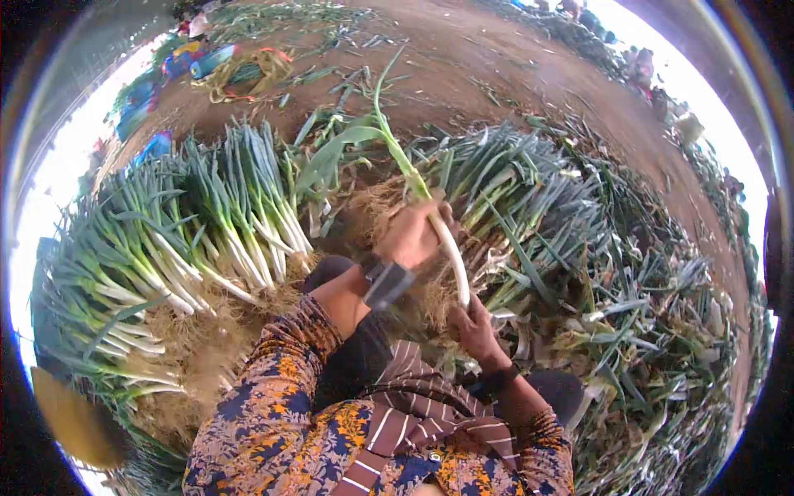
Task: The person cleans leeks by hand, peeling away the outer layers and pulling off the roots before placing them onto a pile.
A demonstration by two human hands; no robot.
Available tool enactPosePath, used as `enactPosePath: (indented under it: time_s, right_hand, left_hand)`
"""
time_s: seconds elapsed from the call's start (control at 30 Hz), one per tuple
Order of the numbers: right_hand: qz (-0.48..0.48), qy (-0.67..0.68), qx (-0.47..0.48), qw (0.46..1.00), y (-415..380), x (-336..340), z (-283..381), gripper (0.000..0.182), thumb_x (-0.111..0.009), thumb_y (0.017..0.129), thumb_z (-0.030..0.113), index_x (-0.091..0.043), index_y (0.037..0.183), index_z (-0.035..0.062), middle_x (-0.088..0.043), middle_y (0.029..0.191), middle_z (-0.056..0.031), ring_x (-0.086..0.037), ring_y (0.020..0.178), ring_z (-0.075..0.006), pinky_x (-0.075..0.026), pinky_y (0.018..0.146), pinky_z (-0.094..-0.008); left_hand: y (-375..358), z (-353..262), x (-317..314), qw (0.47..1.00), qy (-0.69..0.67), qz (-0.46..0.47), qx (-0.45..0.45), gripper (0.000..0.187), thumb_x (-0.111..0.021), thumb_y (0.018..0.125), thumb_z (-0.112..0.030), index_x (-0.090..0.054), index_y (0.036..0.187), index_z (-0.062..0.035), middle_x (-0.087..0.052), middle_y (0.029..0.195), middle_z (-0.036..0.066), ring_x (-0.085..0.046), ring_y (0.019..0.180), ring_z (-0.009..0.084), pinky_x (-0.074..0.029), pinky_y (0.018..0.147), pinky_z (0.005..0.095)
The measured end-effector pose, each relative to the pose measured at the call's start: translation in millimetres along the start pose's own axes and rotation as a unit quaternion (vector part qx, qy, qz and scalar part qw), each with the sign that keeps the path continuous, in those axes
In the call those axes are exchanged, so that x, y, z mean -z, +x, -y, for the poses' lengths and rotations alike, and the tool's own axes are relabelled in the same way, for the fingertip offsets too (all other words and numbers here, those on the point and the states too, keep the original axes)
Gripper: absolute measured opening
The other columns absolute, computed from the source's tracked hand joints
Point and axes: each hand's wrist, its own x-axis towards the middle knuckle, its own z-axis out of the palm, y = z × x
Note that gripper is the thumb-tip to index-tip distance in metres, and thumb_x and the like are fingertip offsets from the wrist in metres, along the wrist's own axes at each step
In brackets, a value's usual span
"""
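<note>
Outdoors, we sit over brown earthen ground [463, 58], with one long onion [453, 263] in front of our lap. The ground is strewn with green scraps beyond the onion's leafy tip, and bright light rims the view. Up and to the left of the onion, well apart from it, a tan sack [263, 76] with reddish edging lies beside blue and yellow bags [182, 59]; we cannot be sure what the bags hold, though green leaves show at the sack.

We count one onion in our hands. Our left hand [413, 236] has its grip closed around the stalk, where white turns green; our right hand [478, 331] has its grip closed at the white lower end. The onion slants, leaves up and away from us. Brown roots [368, 211] lie just left of its middle.

Left of the onion, white-stemmed onions [248, 240] spread in a broad arc, roots toward us, too many to count. Right of it sprawls one big heap [628, 306] of leaves and stalks, also beyond counting. Nearer us than the onion, one striped brown cloth [430, 388] covers our lap. We wear one watch [387, 283] on the left wrist and one dark band [495, 380] on the right.
</note>
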Motion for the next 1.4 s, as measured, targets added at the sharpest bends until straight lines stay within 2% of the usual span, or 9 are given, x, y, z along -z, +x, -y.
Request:
enactPosePath:
  time_s: [0.3, 0.4, 0.6, 0.8, 0.87, 1.0, 1.03, 1.23, 1.4]
  right_hand:
    - [-0.001, -0.193, 0.133, 0.972, -6.6, -37.7, -12.5, 0.015, -0.053, 0.090, 0.011, -0.046, 0.101, 0.0025, -0.048, 0.076, -0.0035, -0.041, 0.068, -0.0116, -0.039, 0.057, -0.0260]
    - [0.128, -0.087, -0.027, 0.988, -12.3, -41.6, -3.2, 0.023, -0.055, 0.088, 0.013, -0.046, 0.106, 0.0030, -0.051, 0.079, -0.0058, -0.049, 0.069, -0.0136, -0.044, 0.060, -0.0288]
    - [0.307, -0.418, 0.231, 0.823, 42.9, -20.3, 26.6, 0.030, -0.058, 0.082, 0.007, -0.053, 0.111, 0.0030, -0.061, 0.095, -0.0123, -0.059, 0.085, -0.0237, -0.047, 0.075, -0.0327]
    - [0.070, -0.115, 0.290, 0.947, 102.3, -50.1, 98.7, 0.044, -0.061, 0.085, 0.012, -0.043, 0.123, 0.0002, -0.056, 0.112, -0.0138, -0.052, 0.102, -0.0176, -0.042, 0.087, -0.0300]
    - [-0.053, -0.241, 0.334, 0.909, 103.2, -42.9, 100.4, 0.041, -0.063, 0.082, 0.011, -0.047, 0.117, 0.0003, -0.057, 0.105, -0.0157, -0.053, 0.098, -0.0199, -0.043, 0.084, -0.0311]
    - [-0.116, -0.136, 0.348, 0.920, 86.1, -15.0, 78.5, 0.028, -0.065, 0.081, 0.008, -0.050, 0.103, -0.0002, -0.059, 0.093, -0.0103, -0.055, 0.082, -0.0148, -0.046, 0.073, -0.0283]
    - [-0.106, -0.074, 0.312, 0.941, 83.6, -4.0, 69.8, 0.023, -0.064, 0.082, 0.008, -0.051, 0.099, 0.0010, -0.059, 0.086, -0.0059, -0.055, 0.078, -0.0119, -0.046, 0.069, -0.0263]
    - [-0.108, 0.140, 0.212, 0.961, 47.4, 44.5, 55.8, 0.010, -0.063, 0.085, 0.013, -0.056, 0.089, 0.0062, -0.056, 0.078, 0.0006, -0.050, 0.068, -0.0070, -0.043, 0.058, -0.0211]
    - [-0.087, 0.214, 0.163, 0.959, 29.2, 80.4, 44.8, 0.011, -0.059, 0.087, 0.016, -0.057, 0.090, 0.0049, -0.059, 0.081, -0.0012, -0.055, 0.068, -0.0095, -0.045, 0.058, -0.0237]
  left_hand:
    - [-41.0, 9.1, -17.8, 0.998, 0.030, -0.014, 0.045, 0.012, -0.056, 0.089, -0.024, -0.046, 0.088, -0.0176, -0.035, 0.058, -0.008, -0.031, 0.046, 0.0044, -0.029, 0.046, 0.0217]
    - [-52.2, -20.6, -25.0, 0.998, 0.038, 0.020, 0.036, 0.015, -0.054, 0.090, -0.023, -0.044, 0.083, -0.0159, -0.030, 0.055, -0.009, -0.028, 0.043, 0.0027, -0.024, 0.041, 0.0196]
    - [-87.4, -63.1, -20.3, 0.979, 0.204, -0.008, 0.019, 0.011, -0.055, 0.090, -0.019, -0.048, 0.092, -0.0103, -0.034, 0.055, -0.007, -0.031, 0.040, 0.0030, -0.026, 0.037, 0.0200]
    - [-96.0, 1.6, -35.8, 0.853, 0.509, -0.039, -0.110, 0.050, -0.056, 0.079, -0.009, -0.037, 0.124, -0.0010, -0.051, 0.070, 0.002, -0.051, 0.053, 0.0169, -0.040, 0.046, 0.0274]
    - [-84.3, 27.5, -11.4, 0.612, 0.705, 0.033, -0.357, 0.043, -0.058, 0.079, -0.015, -0.041, 0.115, 0.0005, -0.052, 0.073, 0.004, -0.052, 0.056, 0.0183, -0.042, 0.050, 0.0321]
    - [-90.2, 57.5, -8.9, 0.734, 0.634, 0.063, -0.236, 0.038, -0.057, 0.079, -0.014, -0.037, 0.107, 0.0008, -0.054, 0.077, 0.027, -0.055, 0.076, 0.0449, -0.043, 0.061, 0.0470]
    - [-92.1, 57.2, -6.8, 0.635, 0.742, 0.039, -0.211, 0.037, -0.056, 0.080, -0.013, -0.037, 0.108, 0.0004, -0.055, 0.080, 0.029, -0.055, 0.080, 0.0456, -0.043, 0.063, 0.0481]
    - [-85.9, 92.7, -16.1, 0.657, 0.730, 0.095, -0.163, 0.031, -0.054, 0.082, -0.013, -0.042, 0.107, 0.0001, -0.055, 0.078, 0.028, -0.055, 0.074, 0.0462, -0.042, 0.061, 0.0484]
    - [-94.1, 97.5, -54.4, 0.803, 0.584, 0.120, 0.022, 0.026, -0.058, 0.083, -0.014, -0.047, 0.103, -0.0030, -0.051, 0.068, 0.006, -0.050, 0.054, 0.0148, -0.039, 0.046, 0.0295]
